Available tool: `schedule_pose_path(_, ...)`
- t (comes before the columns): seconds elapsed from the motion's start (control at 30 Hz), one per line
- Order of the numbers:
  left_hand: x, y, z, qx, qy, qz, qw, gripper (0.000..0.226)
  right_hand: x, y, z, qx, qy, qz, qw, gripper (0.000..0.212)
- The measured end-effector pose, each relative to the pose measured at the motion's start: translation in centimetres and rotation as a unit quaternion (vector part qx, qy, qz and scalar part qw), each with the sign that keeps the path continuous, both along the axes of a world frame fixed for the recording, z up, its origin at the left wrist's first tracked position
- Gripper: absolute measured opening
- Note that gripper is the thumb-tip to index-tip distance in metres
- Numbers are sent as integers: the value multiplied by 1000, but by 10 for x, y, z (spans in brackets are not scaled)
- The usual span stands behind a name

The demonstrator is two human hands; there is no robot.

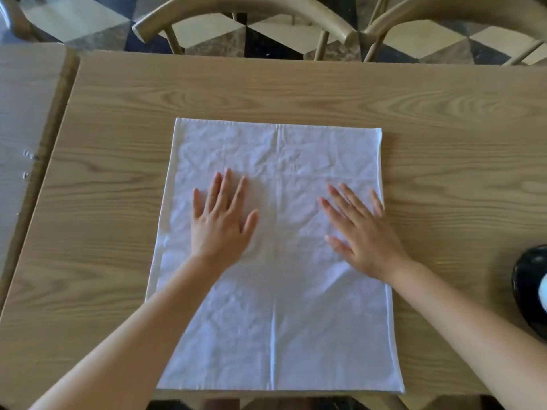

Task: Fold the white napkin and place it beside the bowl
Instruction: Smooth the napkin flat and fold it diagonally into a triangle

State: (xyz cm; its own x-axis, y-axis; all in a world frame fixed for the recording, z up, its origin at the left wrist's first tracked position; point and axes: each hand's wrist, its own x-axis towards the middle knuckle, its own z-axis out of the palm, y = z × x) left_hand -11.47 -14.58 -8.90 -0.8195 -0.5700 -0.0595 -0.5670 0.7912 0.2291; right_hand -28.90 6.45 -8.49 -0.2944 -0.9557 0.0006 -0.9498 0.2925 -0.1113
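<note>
My left hand (220, 220) lies flat and open on the white napkin (278, 261), gripping nothing. The napkin is spread mid-table: soft, light, creased, likely to slide, so I'd pinch the corners at 11 and 1 o'clock. My right hand (362, 235) is flat too, fingers splayed. The bowl (529, 288) sits at 3 o'clock, well apart.

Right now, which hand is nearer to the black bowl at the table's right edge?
Right. The right hand lies flat on the white napkin's right side, across bare table from the bowl. The left hand presses the napkin's left half, farther away.
</note>
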Motion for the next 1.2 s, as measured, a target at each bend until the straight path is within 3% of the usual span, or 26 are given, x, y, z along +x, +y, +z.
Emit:
schedule_pose_path(0.1,14,63,-3,13,7,-44,999,66,46,46,0,64,-27,84,994,64)
schedule_pose_path(0.27,46,150,-2,17,0,-131,991,63,82,111,12,107,-49,137,984,72)
schedule_pose_path(0.5,75,201,2,27,-41,-144,988,66,73,168,20,162,-21,243,956,80)
schedule_pose_path(0.83,100,224,7,53,-51,-171,983,73,61,171,24,29,-46,277,959,39)
schedule_pose_path(0.97,103,226,14,90,-36,-158,983,69,61,157,35,-40,-113,233,965,22)
schedule_pose_path(1.07,106,220,14,132,10,-140,981,61,59,130,56,-124,-188,135,965,23)
schedule_pose_path(1.2,109,200,28,200,102,-68,972,49,52,77,81,-188,-201,68,959,37)
